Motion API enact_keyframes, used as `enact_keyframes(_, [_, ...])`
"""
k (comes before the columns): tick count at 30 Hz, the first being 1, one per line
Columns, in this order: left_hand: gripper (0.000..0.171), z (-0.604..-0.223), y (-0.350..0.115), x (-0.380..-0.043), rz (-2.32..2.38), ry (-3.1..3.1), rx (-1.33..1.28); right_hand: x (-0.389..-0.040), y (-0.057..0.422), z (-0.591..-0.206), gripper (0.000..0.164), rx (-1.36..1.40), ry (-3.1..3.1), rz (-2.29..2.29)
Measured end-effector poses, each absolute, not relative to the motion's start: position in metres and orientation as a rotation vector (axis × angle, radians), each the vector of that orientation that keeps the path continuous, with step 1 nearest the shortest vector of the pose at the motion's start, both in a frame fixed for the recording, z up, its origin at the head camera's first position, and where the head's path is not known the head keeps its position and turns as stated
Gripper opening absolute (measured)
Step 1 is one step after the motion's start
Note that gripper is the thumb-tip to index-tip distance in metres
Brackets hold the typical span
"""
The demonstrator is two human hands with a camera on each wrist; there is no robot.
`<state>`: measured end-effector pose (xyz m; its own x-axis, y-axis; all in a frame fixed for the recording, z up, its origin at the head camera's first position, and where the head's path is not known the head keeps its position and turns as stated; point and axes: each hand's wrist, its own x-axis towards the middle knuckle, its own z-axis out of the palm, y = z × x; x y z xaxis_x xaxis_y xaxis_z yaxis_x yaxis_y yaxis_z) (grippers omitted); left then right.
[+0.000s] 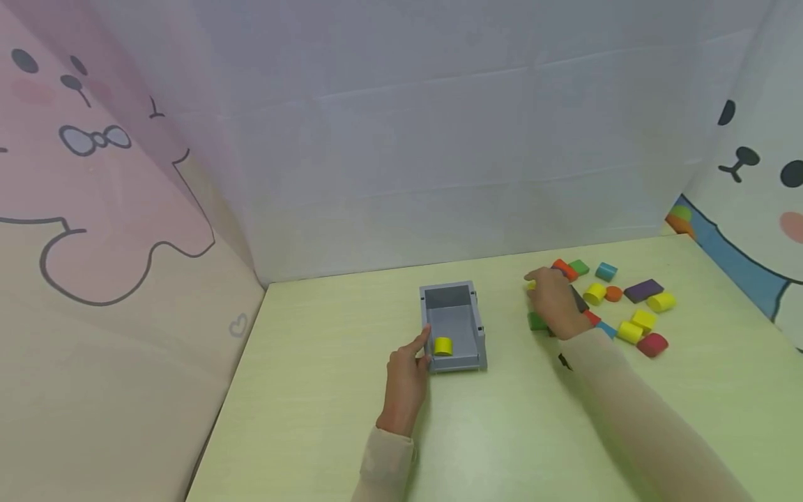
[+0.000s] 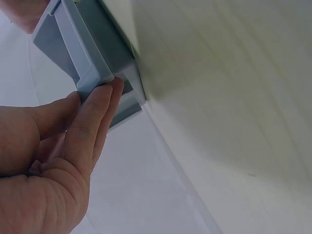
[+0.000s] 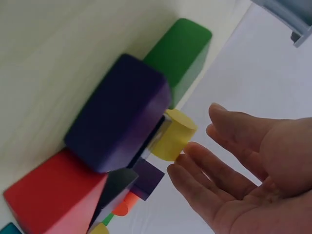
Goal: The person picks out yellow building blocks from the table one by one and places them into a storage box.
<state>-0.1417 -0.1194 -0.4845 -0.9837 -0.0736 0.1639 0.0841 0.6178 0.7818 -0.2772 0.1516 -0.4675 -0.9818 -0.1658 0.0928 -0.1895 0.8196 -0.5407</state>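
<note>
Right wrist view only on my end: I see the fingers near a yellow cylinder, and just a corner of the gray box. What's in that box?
Observer: One yellow block shows inside the gray box, near the end closest to the person.
Operator: Where's the left hand?
Observer: The left hand is pinching the box's rim on its left side.
Operator: And which piece lies farthest right among the loose ones?
Observer: In the head view, a yellow cylinder, next to a purple block.
</note>
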Motion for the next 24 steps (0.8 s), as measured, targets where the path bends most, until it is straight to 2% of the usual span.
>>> enact_keyframes(14, [0.057,-0.487,-0.119,-0.14,-1.303,-2.673,0.018,-0.286,0.156,-0.476,0.026,0.222,-3.003,0.813])
enact_keyframes(24, [0.057,-0.486,-0.119,-0.142,-1.301,-2.667,0.011,-0.29,0.157,-0.476,0.031,0.205,-3.005,0.834])
